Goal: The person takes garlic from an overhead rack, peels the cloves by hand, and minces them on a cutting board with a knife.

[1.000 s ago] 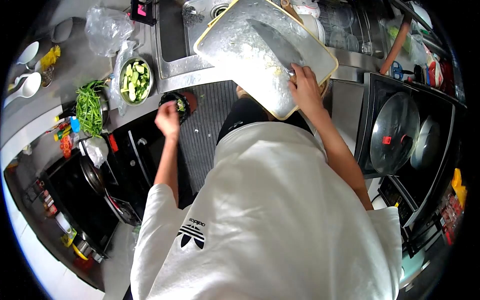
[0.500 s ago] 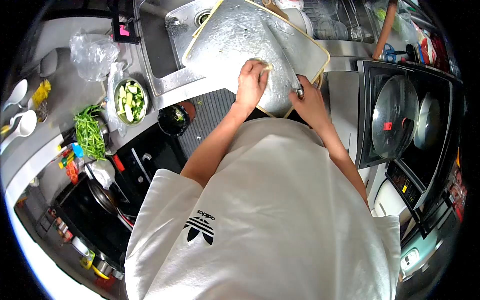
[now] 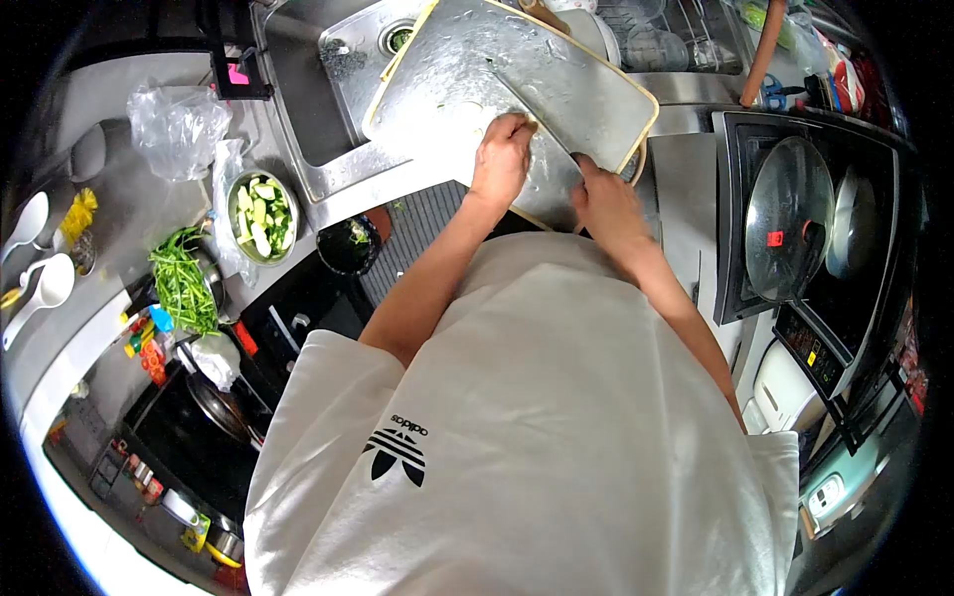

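A metal cutting board (image 3: 596, 109) with a yellow rim lies partly over the sink. My right hand (image 3: 610, 204) is closed around the handle of a kitchen knife (image 3: 537, 114), whose blade points away and to the left across the board. My left hand (image 3: 503, 159) is closed on the board, fingers bunched against a small pale piece beside the blade. My fingers hide most of that piece, so its kind cannot be made out.
Left of the sink (image 3: 328, 129) stands a bowl of cut green vegetable (image 3: 262, 219). Near it are green stalks (image 3: 185, 283), a plastic bag (image 3: 177, 129) and white spoons (image 3: 45, 288). A lidded pan (image 3: 790, 219) sits on the right. Below the counter is a bin (image 3: 348, 241).
My left fingers have curled in closer, hiding more of the pale piece. The knife has turned so its blade now looks narrow, and my right hand has shifted slightly.
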`<state>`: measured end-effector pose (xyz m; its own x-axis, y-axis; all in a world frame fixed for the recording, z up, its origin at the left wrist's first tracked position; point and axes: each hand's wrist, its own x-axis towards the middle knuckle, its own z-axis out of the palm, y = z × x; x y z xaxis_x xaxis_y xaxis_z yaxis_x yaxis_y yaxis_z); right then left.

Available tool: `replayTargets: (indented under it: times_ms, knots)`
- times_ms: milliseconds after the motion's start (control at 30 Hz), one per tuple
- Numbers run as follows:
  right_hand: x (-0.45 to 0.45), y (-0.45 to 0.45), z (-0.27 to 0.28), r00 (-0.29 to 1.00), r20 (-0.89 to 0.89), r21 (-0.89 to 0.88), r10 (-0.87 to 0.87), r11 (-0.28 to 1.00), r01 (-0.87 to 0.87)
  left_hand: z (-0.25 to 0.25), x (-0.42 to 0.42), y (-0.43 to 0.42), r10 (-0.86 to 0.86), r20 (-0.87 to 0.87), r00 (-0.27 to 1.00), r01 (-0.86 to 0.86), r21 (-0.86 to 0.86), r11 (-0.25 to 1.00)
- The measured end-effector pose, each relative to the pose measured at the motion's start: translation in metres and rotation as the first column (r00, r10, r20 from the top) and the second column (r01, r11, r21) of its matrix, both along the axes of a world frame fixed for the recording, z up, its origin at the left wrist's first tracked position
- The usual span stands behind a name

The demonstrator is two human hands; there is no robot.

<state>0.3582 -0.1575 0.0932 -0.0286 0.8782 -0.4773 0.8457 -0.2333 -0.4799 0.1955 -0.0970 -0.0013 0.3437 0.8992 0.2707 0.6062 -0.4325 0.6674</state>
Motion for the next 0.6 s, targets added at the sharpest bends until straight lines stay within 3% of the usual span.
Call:
replayTargets:
  times_ms: [233, 300, 600]
  knots:
    - [-0.008, 0.01, -0.011, 0.998, 0.067, 0.014, 0.003, 1.0, -0.004, 0.001, -0.005, 0.002, -0.075, -0.088, 0.993, 0.075, -0.001, 0.997]
    - [-0.008, 0.006, -0.009, 0.998, -0.005, 0.142, -0.062, 0.988, 0.062, 0.001, -0.006, 0.003, -0.073, -0.091, 0.993, 0.074, 0.008, 0.997]
    - [-0.011, 0.013, -0.008, 0.998, 0.027, 0.079, -0.062, 0.995, 0.06, 0.003, -0.007, 0.003, -0.09, -0.092, 0.992, 0.091, 0.012, 0.996]
